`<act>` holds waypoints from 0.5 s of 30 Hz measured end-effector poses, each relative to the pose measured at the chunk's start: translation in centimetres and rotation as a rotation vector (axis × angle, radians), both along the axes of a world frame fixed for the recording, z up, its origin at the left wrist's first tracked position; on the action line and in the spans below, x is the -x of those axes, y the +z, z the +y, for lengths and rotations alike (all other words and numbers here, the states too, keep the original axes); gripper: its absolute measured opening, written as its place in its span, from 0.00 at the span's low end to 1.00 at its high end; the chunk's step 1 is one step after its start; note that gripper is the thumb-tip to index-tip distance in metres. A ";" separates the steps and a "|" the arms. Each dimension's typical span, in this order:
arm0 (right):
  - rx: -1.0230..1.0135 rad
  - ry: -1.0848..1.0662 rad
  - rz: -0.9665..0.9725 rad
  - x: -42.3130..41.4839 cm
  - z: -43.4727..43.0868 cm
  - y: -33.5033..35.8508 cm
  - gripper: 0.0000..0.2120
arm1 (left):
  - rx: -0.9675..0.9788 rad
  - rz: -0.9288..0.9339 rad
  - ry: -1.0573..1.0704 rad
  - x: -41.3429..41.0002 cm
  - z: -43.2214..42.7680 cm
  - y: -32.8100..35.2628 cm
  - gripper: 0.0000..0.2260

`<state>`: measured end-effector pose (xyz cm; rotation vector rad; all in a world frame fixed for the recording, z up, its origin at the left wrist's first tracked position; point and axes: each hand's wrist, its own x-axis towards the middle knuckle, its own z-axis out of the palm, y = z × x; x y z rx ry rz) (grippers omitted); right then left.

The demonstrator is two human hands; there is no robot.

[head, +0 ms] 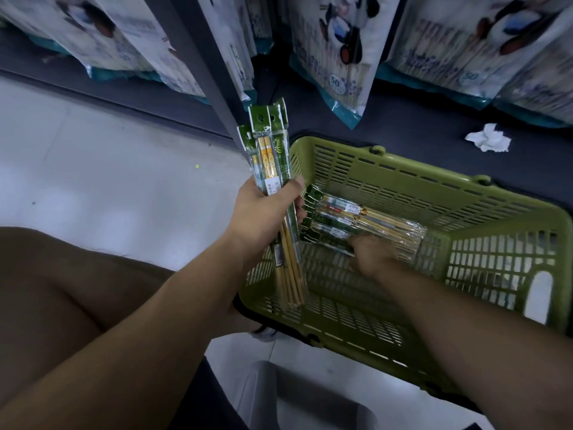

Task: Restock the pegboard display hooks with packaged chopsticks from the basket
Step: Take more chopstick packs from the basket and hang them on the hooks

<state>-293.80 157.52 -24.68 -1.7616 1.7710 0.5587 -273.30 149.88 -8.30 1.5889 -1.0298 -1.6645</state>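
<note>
A green plastic basket [483, 218] stands on the floor at centre right. My left hand [266, 212] grips a bundle of chopstick packs [273, 156] with green header cards, held upright over the basket's left rim. Inside the basket lies a pile of more chopstick packs [366, 225]. My right hand [372, 252] reaches down into the basket, and its fingers curl round the near edge of that pile. No pegboard hooks are in view.
Large bags of chopsticks marked 50 [338, 57] hang or lean along the dark shelf base at the top. A crumpled white tissue [488, 142] lies on the dark ledge behind the basket. Pale tiled floor [108, 169] spreads to the left; my knee fills the lower left.
</note>
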 end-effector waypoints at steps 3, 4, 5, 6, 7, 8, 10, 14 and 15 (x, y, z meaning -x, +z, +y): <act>0.031 -0.115 -0.160 0.8 -0.7 2.4 0.16 | -0.007 0.003 -0.008 -0.2 -0.1 -0.2 0.07; 0.049 -0.166 -0.236 1.0 -1.0 3.6 0.15 | -0.002 -0.002 -0.018 -0.3 -0.1 -0.3 0.09; 0.077 -0.234 -0.321 1.2 -1.3 4.9 0.11 | 0.004 -0.004 -0.026 -0.3 -0.1 -0.3 0.11; 0.102 -0.303 -0.410 1.3 -1.5 6.4 0.06 | 0.014 -0.011 -0.034 -0.3 -0.1 -0.3 0.12; 0.127 -0.366 -0.487 1.3 -1.8 8.1 0.04 | 0.023 -0.021 -0.046 -0.2 0.0 -0.2 0.12; 0.154 -0.414 -0.545 1.2 -2.1 9.9 0.05 | 0.028 -0.028 -0.071 0.0 0.0 0.1 0.12; 0.201 -0.496 -0.660 0.8 -2.6 13.6 0.06 | 0.010 0.006 -0.129 0.5 0.2 0.8 0.10; 0.249 -0.544 -0.825 -0.2 -2.8 21.0 0.06 | 0.013 0.141 -0.182 2.3 0.9 3.7 0.19; 0.275 -0.530 -0.820 -0.4 -2.5 22.5 0.06 | 0.032 0.164 -0.183 2.9 1.0 4.6 0.22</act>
